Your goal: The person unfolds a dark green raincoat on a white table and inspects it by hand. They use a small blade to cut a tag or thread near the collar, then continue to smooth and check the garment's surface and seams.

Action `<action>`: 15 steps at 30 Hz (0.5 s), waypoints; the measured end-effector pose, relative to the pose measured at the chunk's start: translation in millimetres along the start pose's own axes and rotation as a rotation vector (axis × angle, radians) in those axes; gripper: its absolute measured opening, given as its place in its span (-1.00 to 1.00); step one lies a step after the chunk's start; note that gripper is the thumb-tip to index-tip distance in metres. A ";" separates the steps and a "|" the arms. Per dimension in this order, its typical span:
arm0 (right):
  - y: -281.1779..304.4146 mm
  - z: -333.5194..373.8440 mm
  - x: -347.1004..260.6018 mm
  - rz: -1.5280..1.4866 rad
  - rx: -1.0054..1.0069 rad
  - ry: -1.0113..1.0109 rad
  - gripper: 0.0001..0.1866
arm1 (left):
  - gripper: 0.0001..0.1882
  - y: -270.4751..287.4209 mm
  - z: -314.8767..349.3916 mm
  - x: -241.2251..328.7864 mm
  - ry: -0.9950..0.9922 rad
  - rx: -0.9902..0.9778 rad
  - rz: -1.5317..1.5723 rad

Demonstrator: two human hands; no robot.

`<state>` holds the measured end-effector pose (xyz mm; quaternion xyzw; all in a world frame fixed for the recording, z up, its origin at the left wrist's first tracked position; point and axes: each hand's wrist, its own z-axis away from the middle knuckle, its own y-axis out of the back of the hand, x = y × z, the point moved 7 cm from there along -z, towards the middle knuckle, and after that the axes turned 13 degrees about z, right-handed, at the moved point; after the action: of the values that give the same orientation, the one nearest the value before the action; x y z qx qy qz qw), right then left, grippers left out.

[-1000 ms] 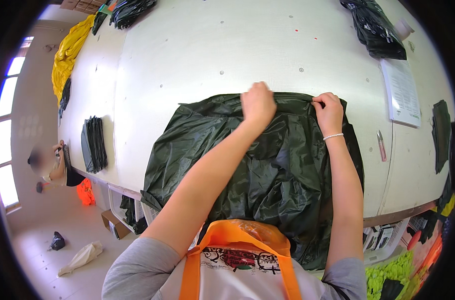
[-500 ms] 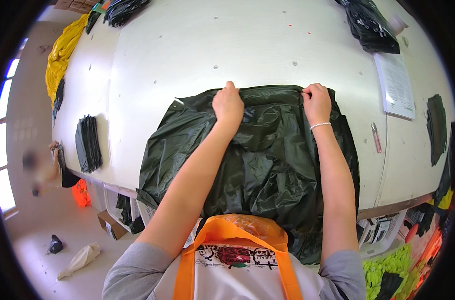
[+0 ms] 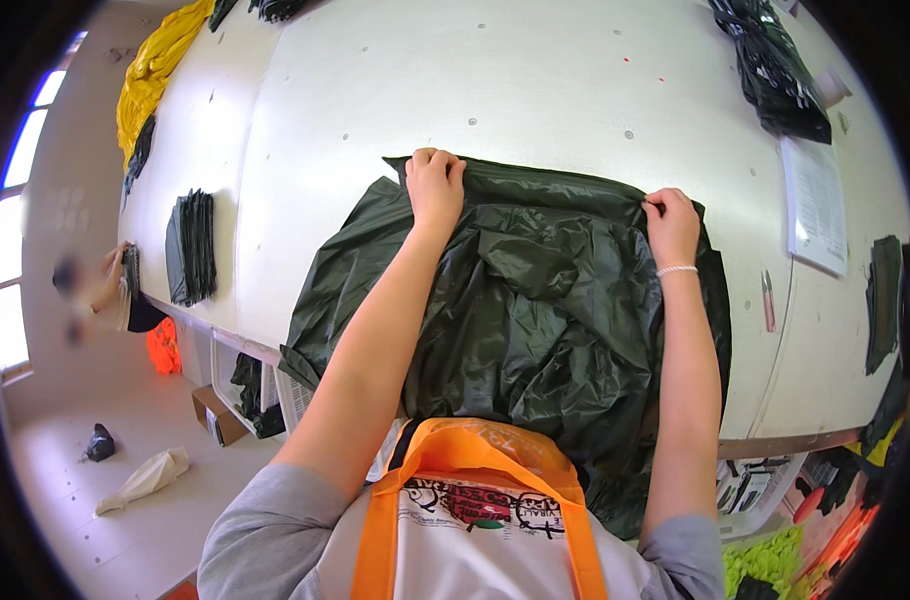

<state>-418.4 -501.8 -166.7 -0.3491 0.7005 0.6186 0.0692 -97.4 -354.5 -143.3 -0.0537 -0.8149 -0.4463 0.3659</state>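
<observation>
White tabletop, glossy dark-green fabric, wrinkled, upper edge nearly straight, pinched in both hands.

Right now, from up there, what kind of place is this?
Maybe a clothes workshop. The left hand and right hand hold a dark green cloth by its edge on a big white table; a dark stack and yellow cloth lie at left.

bare forearms stretched forward, left hand curled in a grip, right hand pinching, hands well apart
</observation>
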 end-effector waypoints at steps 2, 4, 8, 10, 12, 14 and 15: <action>21.5 3.9 8.1 -0.298 -0.013 -0.077 -0.75 | -0.86 22.1 0.2 -15.6 -0.003 0.049 0.153; 77.1 12.2 37.2 -0.074 0.120 -0.163 -0.72 | -0.59 52.3 1.1 -40.1 0.020 0.130 -0.013; 124.9 82.0 229.2 0.729 0.180 -0.347 -0.58 | 0.01 59.8 0.1 -89.0 0.259 0.152 0.036; 118.9 105.2 234.4 0.661 0.013 -0.432 -0.63 | 0.23 45.8 0.3 -97.7 0.478 -0.048 0.239; 117.6 105.9 226.7 0.587 0.014 -0.420 -0.68 | 0.05 46.0 -0.5 -91.0 0.342 0.133 0.107; 117.1 103.9 220.6 0.626 0.012 -0.408 -0.75 | -0.26 54.6 -12.3 -52.1 0.022 0.176 -0.077; 118.5 100.2 221.7 0.610 0.067 -0.383 -0.74 | -0.41 52.2 -19.8 -36.7 -0.145 0.074 -0.070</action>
<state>-685.6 -500.7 -209.5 0.0007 0.7666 0.6417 0.0228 -38.3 -329.7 -124.4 -0.0439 -0.8566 -0.4234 0.2916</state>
